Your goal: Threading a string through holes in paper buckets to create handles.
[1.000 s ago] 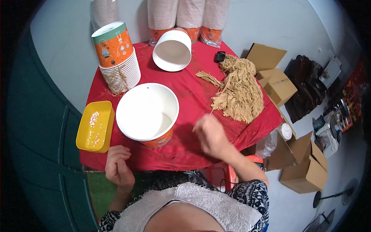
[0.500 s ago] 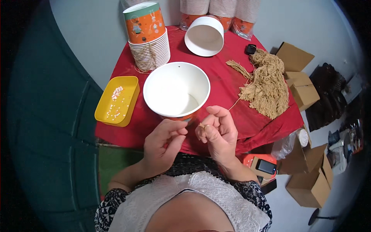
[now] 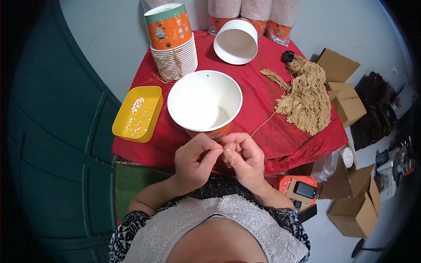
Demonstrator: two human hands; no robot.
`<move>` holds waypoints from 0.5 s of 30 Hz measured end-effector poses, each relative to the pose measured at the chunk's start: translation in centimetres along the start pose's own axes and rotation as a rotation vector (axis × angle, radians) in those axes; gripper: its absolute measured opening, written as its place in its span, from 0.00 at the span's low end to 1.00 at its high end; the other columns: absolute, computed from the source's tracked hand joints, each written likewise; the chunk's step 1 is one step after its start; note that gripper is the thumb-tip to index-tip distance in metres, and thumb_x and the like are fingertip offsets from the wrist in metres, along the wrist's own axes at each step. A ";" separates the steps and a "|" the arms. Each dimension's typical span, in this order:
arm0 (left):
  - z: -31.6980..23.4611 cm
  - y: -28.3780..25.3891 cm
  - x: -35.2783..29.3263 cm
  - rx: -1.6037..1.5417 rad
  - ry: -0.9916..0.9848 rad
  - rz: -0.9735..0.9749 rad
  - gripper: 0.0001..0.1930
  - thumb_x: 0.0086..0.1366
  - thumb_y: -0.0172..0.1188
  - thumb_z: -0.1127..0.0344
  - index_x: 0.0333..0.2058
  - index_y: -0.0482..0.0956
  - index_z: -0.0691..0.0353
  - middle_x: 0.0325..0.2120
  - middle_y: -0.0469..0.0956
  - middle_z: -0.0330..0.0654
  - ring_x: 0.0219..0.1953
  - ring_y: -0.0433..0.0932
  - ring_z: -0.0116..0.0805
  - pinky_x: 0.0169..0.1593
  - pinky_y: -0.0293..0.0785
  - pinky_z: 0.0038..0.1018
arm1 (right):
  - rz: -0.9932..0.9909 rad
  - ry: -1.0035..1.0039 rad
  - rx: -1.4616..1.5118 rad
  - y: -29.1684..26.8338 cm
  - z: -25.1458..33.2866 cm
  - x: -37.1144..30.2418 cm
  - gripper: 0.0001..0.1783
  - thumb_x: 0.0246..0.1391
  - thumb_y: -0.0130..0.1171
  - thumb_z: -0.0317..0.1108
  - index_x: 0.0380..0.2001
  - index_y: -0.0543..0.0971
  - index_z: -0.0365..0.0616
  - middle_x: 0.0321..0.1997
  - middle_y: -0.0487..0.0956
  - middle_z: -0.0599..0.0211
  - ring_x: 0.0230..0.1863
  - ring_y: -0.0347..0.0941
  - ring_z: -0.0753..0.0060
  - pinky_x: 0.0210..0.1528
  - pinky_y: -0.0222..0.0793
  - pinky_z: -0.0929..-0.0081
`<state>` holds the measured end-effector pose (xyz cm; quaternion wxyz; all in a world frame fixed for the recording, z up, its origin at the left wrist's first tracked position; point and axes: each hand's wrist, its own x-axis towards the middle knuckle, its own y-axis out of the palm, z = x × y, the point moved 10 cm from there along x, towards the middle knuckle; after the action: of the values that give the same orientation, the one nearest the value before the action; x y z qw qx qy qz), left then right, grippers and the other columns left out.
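In front of a large white paper tub [image 3: 205,101] with an orange outside, my hands meet at the fingertips. My right hand [image 3: 245,160] is closed in a pinch on a tan string [image 3: 263,125], which leads back to a loose bundle of tan strings [image 3: 307,98]. Thumb and forefinger of my left hand [image 3: 195,160] are pinched together, touching the right fingertips; what lies between them is too small to make out. The tub stands upright, with a small hole just under its far rim. Its near side is partly hidden by my hands.
A yellow tray [image 3: 151,125] holding small pale and orange bits is left of the tub. Behind stand a nested tub stack [image 3: 175,61], a tub lying on its side [image 3: 237,41] and wrapped stacks [image 3: 256,11]. Cardboard boxes [image 3: 351,215] and a phone [image 3: 305,189] are beyond the red tablecloth's [image 3: 298,149] right edge.
My left hand has moved right and my right hand slightly down, so their fingertips now touch. Thumb and forefinger of the left hand have closed from apart. The whole view has shifted slightly.
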<state>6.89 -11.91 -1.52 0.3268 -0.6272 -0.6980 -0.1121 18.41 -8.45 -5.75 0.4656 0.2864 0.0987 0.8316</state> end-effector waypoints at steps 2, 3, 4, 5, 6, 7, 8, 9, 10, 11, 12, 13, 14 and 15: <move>-0.4 -0.4 -0.1 0.060 0.064 -0.024 0.06 0.58 0.61 0.80 0.31 0.75 0.64 0.21 0.74 0.41 0.22 0.75 0.29 0.26 0.69 0.22 | -0.013 0.031 -0.233 -0.7 -0.8 -0.7 0.12 0.63 0.55 0.26 0.48 0.71 0.34 0.31 0.72 0.76 0.29 0.63 0.89 0.32 0.60 0.89; -1.0 -0.6 -0.2 0.118 0.130 -0.050 0.06 0.57 0.62 0.80 0.30 0.74 0.64 0.21 0.73 0.42 0.20 0.73 0.32 0.24 0.67 0.23 | -0.068 0.011 -0.266 -0.7 -0.4 -0.8 0.08 0.62 0.58 0.26 0.42 0.75 0.35 0.28 0.70 0.81 0.27 0.60 0.92 0.30 0.57 0.90; -0.9 -0.5 -0.2 0.119 0.128 -0.048 0.06 0.57 0.62 0.80 0.30 0.74 0.64 0.21 0.73 0.42 0.20 0.73 0.32 0.24 0.67 0.23 | -0.070 0.011 -0.264 -0.9 -0.5 -0.9 0.08 0.62 0.58 0.26 0.42 0.75 0.35 0.28 0.70 0.81 0.27 0.60 0.92 0.30 0.57 0.90; -1.0 -0.5 -0.3 0.133 0.131 -0.058 0.07 0.57 0.62 0.80 0.29 0.73 0.63 0.20 0.73 0.42 0.19 0.72 0.32 0.23 0.66 0.24 | -0.056 -0.021 -0.327 -0.8 -0.4 -1.1 0.07 0.61 0.59 0.26 0.40 0.75 0.36 0.25 0.69 0.82 0.25 0.59 0.93 0.28 0.55 0.89; -1.1 -0.6 -0.3 0.147 0.133 -0.069 0.08 0.57 0.63 0.80 0.28 0.72 0.63 0.20 0.72 0.42 0.18 0.71 0.32 0.21 0.64 0.25 | -0.042 -0.052 -0.390 -0.6 -0.2 -1.2 0.05 0.60 0.60 0.25 0.38 0.76 0.36 0.23 0.67 0.84 0.24 0.57 0.93 0.26 0.54 0.89; -1.1 -0.5 -0.3 0.149 0.131 -0.067 0.08 0.57 0.63 0.80 0.28 0.72 0.63 0.20 0.72 0.42 0.18 0.71 0.32 0.21 0.64 0.25 | -0.062 -0.094 -0.409 -0.4 0.3 -1.1 0.04 0.58 0.61 0.23 0.36 0.76 0.37 0.20 0.64 0.86 0.21 0.54 0.93 0.24 0.51 0.88; -1.2 -0.5 -0.4 0.158 0.142 -0.073 0.08 0.56 0.63 0.80 0.27 0.72 0.62 0.19 0.71 0.41 0.17 0.70 0.32 0.20 0.63 0.25 | -0.063 -0.093 -0.406 -0.4 0.2 -1.2 0.04 0.58 0.61 0.23 0.36 0.76 0.37 0.20 0.64 0.86 0.21 0.54 0.93 0.24 0.51 0.88; -1.3 -0.6 -0.4 0.167 0.153 -0.079 0.09 0.56 0.63 0.80 0.26 0.71 0.62 0.18 0.70 0.41 0.16 0.69 0.31 0.19 0.62 0.25 | -0.069 -0.097 -0.415 -0.4 0.2 -1.3 0.04 0.57 0.61 0.22 0.35 0.76 0.37 0.20 0.64 0.86 0.21 0.54 0.93 0.23 0.51 0.88; -1.2 -0.6 -0.4 0.169 0.150 -0.079 0.09 0.56 0.63 0.80 0.26 0.71 0.62 0.18 0.70 0.41 0.16 0.69 0.31 0.19 0.62 0.25 | -0.075 -0.101 -0.423 -0.4 0.1 -1.4 0.04 0.57 0.61 0.21 0.35 0.77 0.37 0.20 0.64 0.86 0.21 0.54 0.94 0.23 0.50 0.89; -1.4 -0.5 -0.4 0.175 0.171 -0.076 0.10 0.56 0.63 0.80 0.25 0.70 0.62 0.17 0.70 0.41 0.15 0.68 0.31 0.18 0.61 0.26 | -0.074 -0.099 -0.421 -0.3 -0.1 -1.4 0.04 0.57 0.61 0.21 0.35 0.77 0.37 0.20 0.64 0.86 0.21 0.54 0.94 0.23 0.50 0.89; -1.5 -0.5 -0.5 0.182 0.192 -0.075 0.10 0.56 0.63 0.81 0.25 0.70 0.62 0.16 0.69 0.41 0.14 0.68 0.31 0.18 0.60 0.26 | -0.083 -0.112 -0.423 -0.3 -0.2 -1.4 0.04 0.57 0.61 0.21 0.35 0.77 0.37 0.19 0.63 0.86 0.20 0.54 0.93 0.22 0.50 0.88; -1.4 -0.5 -0.5 0.184 0.190 -0.076 0.10 0.56 0.63 0.81 0.25 0.70 0.62 0.16 0.69 0.41 0.14 0.68 0.31 0.18 0.60 0.26 | -0.092 -0.124 -0.424 -0.3 -0.2 -1.4 0.05 0.57 0.62 0.22 0.36 0.77 0.37 0.17 0.61 0.86 0.20 0.53 0.93 0.21 0.50 0.88; -1.4 -0.5 -0.6 0.195 0.198 -0.072 0.10 0.56 0.63 0.81 0.24 0.70 0.62 0.15 0.68 0.41 0.14 0.67 0.32 0.17 0.60 0.27 | -0.090 -0.123 -0.423 -0.2 -0.2 -1.4 0.05 0.57 0.62 0.22 0.36 0.77 0.37 0.17 0.61 0.86 0.20 0.53 0.93 0.21 0.50 0.88; -1.4 -0.5 -0.6 0.206 0.205 -0.068 0.10 0.55 0.63 0.81 0.24 0.70 0.62 0.15 0.67 0.41 0.13 0.67 0.33 0.17 0.59 0.27 | -0.092 -0.139 -0.435 -0.1 -0.1 -1.4 0.04 0.56 0.62 0.22 0.35 0.77 0.37 0.17 0.61 0.86 0.19 0.54 0.93 0.21 0.50 0.88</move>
<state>6.90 -13.30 -0.70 0.4551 -0.5517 -0.6895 -0.1146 18.99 -9.59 -6.41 0.5595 0.2308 -0.1023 0.7894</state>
